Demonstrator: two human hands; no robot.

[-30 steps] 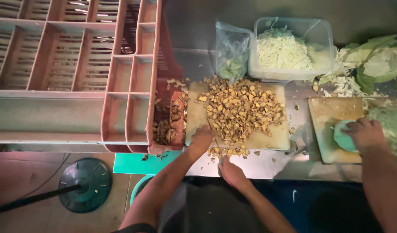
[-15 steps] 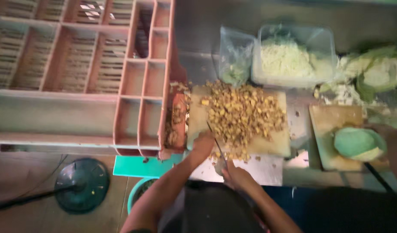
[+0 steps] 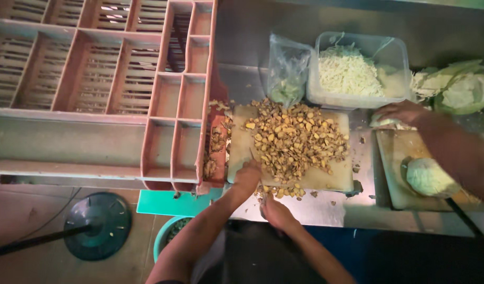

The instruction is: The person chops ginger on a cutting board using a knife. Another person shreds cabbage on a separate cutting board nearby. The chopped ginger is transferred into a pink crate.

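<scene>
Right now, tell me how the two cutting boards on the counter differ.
The near cutting board is heaped with small yellow-brown chopped pieces; the right cutting board carries one pale green cabbage chunk. The person's left hand rests on the near board's edge; a co-worker's hand reaches above the right one. Both are pale rectangular boards lying flat on the steel counter.

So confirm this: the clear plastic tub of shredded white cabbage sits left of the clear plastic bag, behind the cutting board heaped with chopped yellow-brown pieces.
Not quite. The head view shows the clear plastic tub of shredded white cabbage right of the clear plastic bag, not left. Both do sit behind the cutting board heaped with chopped yellow-brown pieces.
</scene>
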